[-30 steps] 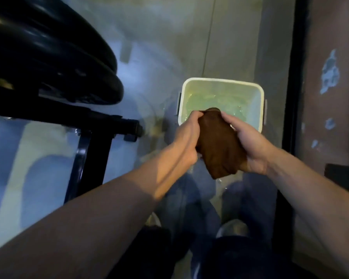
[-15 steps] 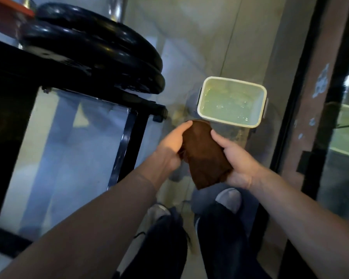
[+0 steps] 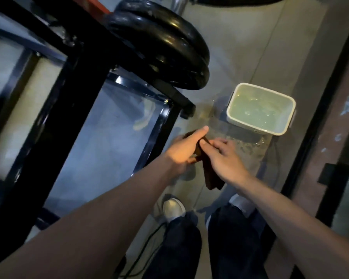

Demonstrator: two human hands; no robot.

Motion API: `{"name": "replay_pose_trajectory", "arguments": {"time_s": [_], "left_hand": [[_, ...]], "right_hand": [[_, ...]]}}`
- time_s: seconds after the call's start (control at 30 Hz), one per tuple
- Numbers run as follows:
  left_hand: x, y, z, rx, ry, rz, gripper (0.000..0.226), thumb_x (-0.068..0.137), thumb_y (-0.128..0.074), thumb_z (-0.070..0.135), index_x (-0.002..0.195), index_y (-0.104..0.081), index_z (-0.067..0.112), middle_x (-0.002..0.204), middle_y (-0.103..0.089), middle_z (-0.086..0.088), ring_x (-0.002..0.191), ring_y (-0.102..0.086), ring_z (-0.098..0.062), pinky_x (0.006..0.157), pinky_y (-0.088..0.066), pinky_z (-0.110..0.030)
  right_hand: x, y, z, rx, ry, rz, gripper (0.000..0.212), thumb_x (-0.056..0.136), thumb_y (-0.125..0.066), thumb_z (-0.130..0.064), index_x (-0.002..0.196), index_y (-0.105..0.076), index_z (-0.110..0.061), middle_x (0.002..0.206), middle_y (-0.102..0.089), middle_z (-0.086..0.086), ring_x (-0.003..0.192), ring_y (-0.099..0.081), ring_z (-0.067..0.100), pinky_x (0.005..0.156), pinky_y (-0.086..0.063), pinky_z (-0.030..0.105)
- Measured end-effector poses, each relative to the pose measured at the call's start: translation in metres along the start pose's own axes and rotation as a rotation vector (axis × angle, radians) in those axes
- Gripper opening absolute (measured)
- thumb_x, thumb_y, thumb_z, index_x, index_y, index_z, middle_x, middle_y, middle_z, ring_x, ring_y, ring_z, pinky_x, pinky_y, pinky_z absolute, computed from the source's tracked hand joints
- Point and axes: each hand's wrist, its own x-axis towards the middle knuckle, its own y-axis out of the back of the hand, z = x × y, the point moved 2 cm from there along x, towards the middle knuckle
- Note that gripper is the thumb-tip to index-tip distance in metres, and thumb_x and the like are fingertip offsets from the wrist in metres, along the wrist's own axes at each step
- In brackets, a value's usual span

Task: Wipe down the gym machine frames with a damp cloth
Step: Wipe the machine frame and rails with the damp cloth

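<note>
From the head camera, the person's left hand [image 3: 182, 149] and right hand [image 3: 226, 158] meet over the floor, both holding a brown cloth [image 3: 212, 178]. The left hand's fingers curl round the cloth's upper end, thumb stretched forward along it. The right hand's fingers pinch the cloth just beside the left thumb, and the rest of the cloth hangs down beneath the right wrist. The frame is somewhat blurred, so the exact finger placement is hard to read.

Ahead and to the right of the hands, a white plastic tub [image 3: 288, 125] of cloudy water sits on the floor [image 3: 240, 47], with wet splashes between it and the right hand. To the left of the left hand stands the black gym machine frame [image 3: 73, 93], its near upright close by. Beyond the hands, black weight plates [image 3: 169, 49] hang on the frame. Below the hands are the person's dark trousers [image 3: 230, 238] and pale shoes [image 3: 172, 206].
</note>
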Motion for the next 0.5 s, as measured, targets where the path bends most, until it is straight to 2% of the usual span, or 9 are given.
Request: {"name": "replay_pose_trajectory", "arguments": {"time_s": [0.07, 0.13, 0.2, 0.23, 0.3, 0.33, 0.4, 0.47, 0.5], "left_hand": [[-0.010, 0.024, 0.006, -0.016, -0.030, 0.043, 0.044, 0.073, -0.085, 0.051, 0.091, -0.073, 0.013, 0.088, -0.070, -0.009, 0.076, -0.065, -0.023, 0.073, -0.052, -0.036], [-0.022, 0.042, 0.013, -0.034, -0.084, 0.115, 0.036, 0.078, -0.082, 0.050, 0.087, -0.075, 0.016, 0.091, -0.073, -0.005, 0.083, -0.067, -0.021, 0.081, -0.051, -0.033], [-0.033, 0.063, 0.022, -0.052, -0.120, 0.188, 0.030, 0.084, -0.077, 0.048, 0.089, -0.075, 0.019, 0.091, -0.075, -0.001, 0.086, -0.069, -0.016, 0.084, -0.054, -0.031], [-0.040, 0.072, 0.027, -0.046, -0.118, 0.224, 0.031, 0.083, -0.075, 0.051, 0.088, -0.075, 0.021, 0.091, -0.075, 0.000, 0.088, -0.069, -0.015, 0.088, -0.054, -0.032], [-0.054, 0.091, 0.034, -0.057, -0.131, 0.257, 0.034, 0.083, -0.074, 0.055, 0.091, -0.075, 0.022, 0.094, -0.076, 0.000, 0.093, -0.070, -0.015, 0.093, -0.054, -0.033], [-0.061, 0.101, 0.035, -0.089, -0.144, 0.261, 0.034, 0.085, -0.074, 0.052, 0.094, -0.075, 0.020, 0.095, -0.077, -0.001, 0.092, -0.071, -0.014, 0.089, -0.056, -0.031], [-0.078, 0.117, 0.041, -0.208, -0.177, 0.286, 0.028, 0.090, -0.073, 0.041, 0.097, -0.073, 0.014, 0.082, -0.074, -0.003, 0.072, -0.070, -0.010, 0.065, -0.054, -0.022], [-0.095, 0.130, 0.047, -0.323, -0.212, 0.318, 0.019, 0.093, -0.073, 0.028, 0.095, -0.069, 0.010, 0.067, -0.066, -0.002, 0.051, -0.062, -0.007, 0.046, -0.045, -0.016], [-0.101, 0.135, 0.048, -0.356, -0.238, 0.346, 0.015, 0.093, -0.073, 0.024, 0.094, -0.068, 0.009, 0.066, -0.064, -0.002, 0.051, -0.061, -0.008, 0.045, -0.044, -0.016]], "right_hand": [[-0.005, -0.012, -0.024, -0.018, 0.025, -0.085, 0.034, 0.102, -0.056, -0.052, 0.088, -0.073, -0.027, 0.091, -0.068, -0.003, 0.082, -0.061, 0.002, 0.090, -0.049, 0.034], [-0.009, -0.026, -0.051, -0.056, 0.046, -0.177, 0.028, 0.103, -0.053, -0.050, 0.095, -0.072, -0.031, 0.079, -0.070, -0.014, 0.077, -0.064, 0.003, 0.079, -0.048, 0.031], [-0.009, -0.041, -0.074, -0.113, 0.092, -0.208, 0.028, 0.103, -0.052, -0.052, 0.100, -0.069, -0.031, 0.081, -0.070, -0.012, 0.080, -0.066, 0.008, 0.076, -0.047, 0.025], [-0.008, -0.050, -0.082, -0.137, 0.119, -0.217, 0.029, 0.103, -0.052, -0.054, 0.097, -0.068, -0.030, 0.080, -0.070, -0.010, 0.079, -0.066, 0.010, 0.076, -0.047, 0.026], [-0.010, -0.067, -0.100, -0.171, 0.177, -0.243, 0.033, 0.102, -0.051, -0.058, 0.091, -0.065, -0.029, 0.081, -0.071, -0.002, 0.080, -0.068, 0.015, 0.083, -0.052, 0.038], [-0.012, -0.076, -0.108, -0.175, 0.192, -0.259, 0.034, 0.101, -0.051, -0.059, 0.091, -0.065, -0.029, 0.084, -0.071, 0.001, 0.084, -0.069, 0.019, 0.087, -0.053, 0.045], [-0.018, -0.093, -0.121, -0.181, 0.225, -0.288, 0.033, 0.101, -0.050, -0.060, 0.092, -0.063, -0.032, 0.087, -0.071, 0.005, 0.087, -0.070, 0.024, 0.091, -0.055, 0.053], [-0.026, -0.107, -0.132, -0.227, 0.284, -0.318, 0.028, 0.104, -0.046, -0.057, 0.098, -0.058, -0.033, 0.086, -0.070, 0.005, 0.085, -0.068, 0.024, 0.088, -0.052, 0.053], [-0.030, -0.114, -0.136, -0.276, 0.311, -0.330, 0.024, 0.105, -0.044, -0.055, 0.104, -0.054, -0.034, 0.088, -0.069, 0.006, 0.086, -0.066, 0.024, 0.086, -0.051, 0.051]]}}
